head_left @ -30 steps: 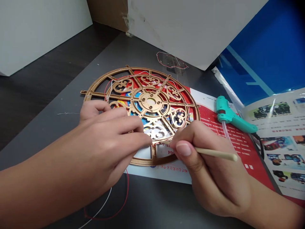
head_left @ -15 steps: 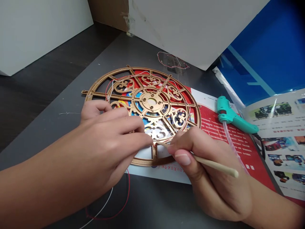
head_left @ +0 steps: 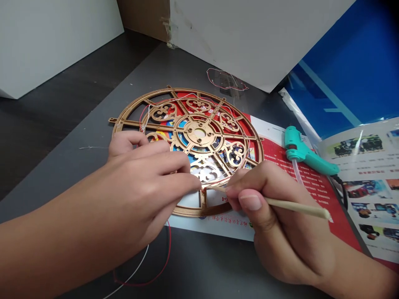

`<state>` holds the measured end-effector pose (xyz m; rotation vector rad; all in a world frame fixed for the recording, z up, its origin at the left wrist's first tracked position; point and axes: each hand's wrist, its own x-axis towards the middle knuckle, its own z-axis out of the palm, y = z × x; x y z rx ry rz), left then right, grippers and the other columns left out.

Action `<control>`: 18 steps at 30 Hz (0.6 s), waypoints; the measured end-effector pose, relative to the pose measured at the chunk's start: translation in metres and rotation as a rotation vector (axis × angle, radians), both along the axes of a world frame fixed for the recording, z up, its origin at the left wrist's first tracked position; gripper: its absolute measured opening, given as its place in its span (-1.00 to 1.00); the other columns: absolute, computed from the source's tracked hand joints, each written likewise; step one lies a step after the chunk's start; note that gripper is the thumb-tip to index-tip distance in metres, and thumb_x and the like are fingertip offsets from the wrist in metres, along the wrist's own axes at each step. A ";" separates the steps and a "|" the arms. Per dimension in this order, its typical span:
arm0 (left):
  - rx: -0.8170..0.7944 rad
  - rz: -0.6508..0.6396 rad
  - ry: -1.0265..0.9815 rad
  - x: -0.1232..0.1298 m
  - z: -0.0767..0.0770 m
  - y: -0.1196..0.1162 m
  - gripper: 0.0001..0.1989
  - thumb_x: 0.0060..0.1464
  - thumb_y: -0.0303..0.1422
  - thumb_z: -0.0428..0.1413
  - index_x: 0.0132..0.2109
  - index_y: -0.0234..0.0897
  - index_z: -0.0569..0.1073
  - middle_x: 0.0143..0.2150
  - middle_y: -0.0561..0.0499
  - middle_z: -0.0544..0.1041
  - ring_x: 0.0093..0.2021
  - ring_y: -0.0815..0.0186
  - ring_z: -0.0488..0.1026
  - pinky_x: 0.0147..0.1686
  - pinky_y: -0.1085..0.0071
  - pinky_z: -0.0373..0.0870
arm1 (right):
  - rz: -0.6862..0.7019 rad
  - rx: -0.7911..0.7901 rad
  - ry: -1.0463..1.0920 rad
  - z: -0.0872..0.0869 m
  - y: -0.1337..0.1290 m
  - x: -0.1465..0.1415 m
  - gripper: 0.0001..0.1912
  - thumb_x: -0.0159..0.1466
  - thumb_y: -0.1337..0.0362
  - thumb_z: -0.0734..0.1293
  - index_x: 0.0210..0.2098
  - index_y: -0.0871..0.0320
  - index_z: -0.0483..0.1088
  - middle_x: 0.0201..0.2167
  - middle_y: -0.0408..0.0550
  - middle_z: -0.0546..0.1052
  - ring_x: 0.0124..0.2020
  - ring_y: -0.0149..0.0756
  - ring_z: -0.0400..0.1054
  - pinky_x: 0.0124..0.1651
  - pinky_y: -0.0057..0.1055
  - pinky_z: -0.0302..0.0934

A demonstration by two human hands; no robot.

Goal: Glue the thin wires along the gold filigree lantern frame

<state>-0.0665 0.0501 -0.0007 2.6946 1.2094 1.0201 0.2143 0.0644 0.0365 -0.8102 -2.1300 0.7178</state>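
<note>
A gold-coloured openwork wheel (head_left: pixel 199 212) with spokes and scroll ornaments lies flat before me. Thin red and white wires (head_left: pixel 170 241) run round its inner ring and trail off below my left hand. My left hand (head_left: pixel 149 174) rests over the near left of the wheel, fingers curled onto it; its index fingertip presses beside the near spoke, and its thumb is hidden. Pinched in my right hand (head_left: pixel 274 207) is a slim pale wooden stick (head_left: pixel 296 207), tilted, its tapered tip touching the wire and ring next to that fingertip.
Right of the wheel lies a teal glue gun (head_left: pixel 307 153) with a clear glue stick, on a red and white printed sheet (head_left: pixel 277 174). A loose wire loop (head_left: pixel 227 81) lies behind. White boxes (head_left: pixel 243 37) stand at the back; a picture booklet (head_left: pixel 370 182) is far right.
The wooden stick has swung flatter, its blunt end moving right, as my right hand shifted slightly right. My left hand has stayed nearly in place on the wheel.
</note>
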 end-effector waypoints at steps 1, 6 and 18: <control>0.002 0.002 0.001 0.000 0.000 0.000 -0.62 0.65 -0.50 0.00 0.05 0.09 0.63 -0.18 0.14 0.68 -0.21 0.11 0.52 0.10 -0.11 0.15 | 0.004 0.006 -0.012 0.000 0.000 0.000 -0.68 0.82 0.20 0.45 -0.13 -0.05 0.45 -0.31 -0.19 0.69 -0.46 -0.28 0.57 -0.41 -0.35 0.45; 0.000 -0.002 0.014 0.000 0.000 0.001 -0.63 0.66 -0.50 -0.01 0.07 0.09 0.61 -0.17 0.15 0.69 -0.19 0.10 0.52 0.11 -0.12 0.13 | -0.026 0.072 -0.102 -0.002 -0.001 0.001 -0.56 0.91 0.06 0.30 -0.17 -0.04 0.39 -0.39 -0.22 0.60 -0.50 -0.32 0.53 -0.44 -0.37 0.44; -0.005 -0.008 0.011 0.001 0.002 0.002 -0.63 0.63 -0.52 0.02 0.06 0.07 0.63 -0.15 0.16 0.68 -0.17 0.11 0.54 0.10 -0.09 0.13 | 0.035 -0.005 -0.004 0.001 0.005 -0.003 -0.63 0.77 0.25 0.48 -0.18 -0.05 0.35 -0.39 -0.22 0.59 -0.49 -0.30 0.53 -0.47 -0.34 0.37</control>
